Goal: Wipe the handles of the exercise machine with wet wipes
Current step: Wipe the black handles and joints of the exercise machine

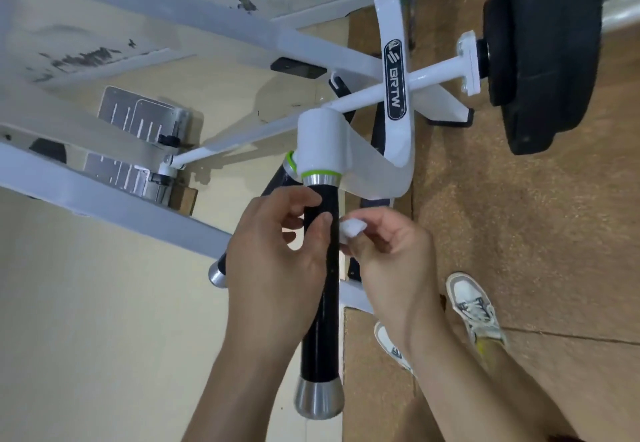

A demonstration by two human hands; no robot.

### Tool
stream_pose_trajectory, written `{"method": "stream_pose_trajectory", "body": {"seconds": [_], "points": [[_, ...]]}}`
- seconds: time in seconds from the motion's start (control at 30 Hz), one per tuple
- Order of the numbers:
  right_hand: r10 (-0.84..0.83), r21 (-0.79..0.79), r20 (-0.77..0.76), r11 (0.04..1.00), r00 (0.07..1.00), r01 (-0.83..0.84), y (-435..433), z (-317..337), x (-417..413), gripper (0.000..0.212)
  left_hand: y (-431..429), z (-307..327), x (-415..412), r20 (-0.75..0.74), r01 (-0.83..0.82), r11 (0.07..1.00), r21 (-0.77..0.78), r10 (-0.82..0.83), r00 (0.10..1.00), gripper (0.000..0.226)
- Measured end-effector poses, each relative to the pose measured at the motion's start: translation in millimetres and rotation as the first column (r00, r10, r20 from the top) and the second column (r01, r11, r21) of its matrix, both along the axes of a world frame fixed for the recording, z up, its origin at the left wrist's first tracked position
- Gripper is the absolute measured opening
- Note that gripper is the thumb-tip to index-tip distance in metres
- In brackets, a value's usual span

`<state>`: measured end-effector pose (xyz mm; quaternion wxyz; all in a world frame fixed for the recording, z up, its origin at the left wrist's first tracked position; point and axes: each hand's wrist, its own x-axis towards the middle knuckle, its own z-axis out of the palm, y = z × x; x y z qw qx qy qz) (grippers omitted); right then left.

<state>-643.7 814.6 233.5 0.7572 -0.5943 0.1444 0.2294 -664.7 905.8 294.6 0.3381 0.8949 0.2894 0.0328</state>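
Observation:
A black handle (pixel 323 330) with silver end caps and a green ring hangs down from the white arm (pixel 398 102) of the exercise machine. My left hand (pixel 273 261) lies against the handle's upper part, its thumb and fingertips touching the black grip. My right hand (pixel 391 258) pinches a small bunched white wet wipe (pixel 351 228) just to the right of the handle, close to it. A second black handle (pixel 273 181) with a silver cap shows behind my left hand, mostly hidden.
The machine's grey and white frame bars (pixel 114 199) cross the left side. A black weight plate (pixel 540 53) sits on its peg at the upper right. Brown floor mat (pixel 536 233) lies to the right, and my two sneakers (pixel 472 306) stand below.

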Motion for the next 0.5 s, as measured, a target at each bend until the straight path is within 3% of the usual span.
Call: {"method": "stream_pose_trajectory", "body": {"seconds": [0.17,0.37,0.5], "points": [[-0.111,0.073,-0.017,0.991,0.994,0.112,1.1,-0.6,21.5,0.008,-5.3,5.8,1.1,-0.03,0.086,0.985,0.148,-0.082,0.996,0.02],[0.148,0.054,0.071,0.987,0.986,-0.152,-12.3,0.5,9.1,0.005,-9.0,8.8,-0.9,-0.03,0.091,0.983,0.162,-0.087,0.996,0.023],[-0.003,0.115,-0.066,0.993,0.998,0.011,3.0,-6.9,27.3,0.023,-12.9,13.2,-4.9,-0.026,0.068,0.974,0.218,-0.064,0.998,0.023]]}}
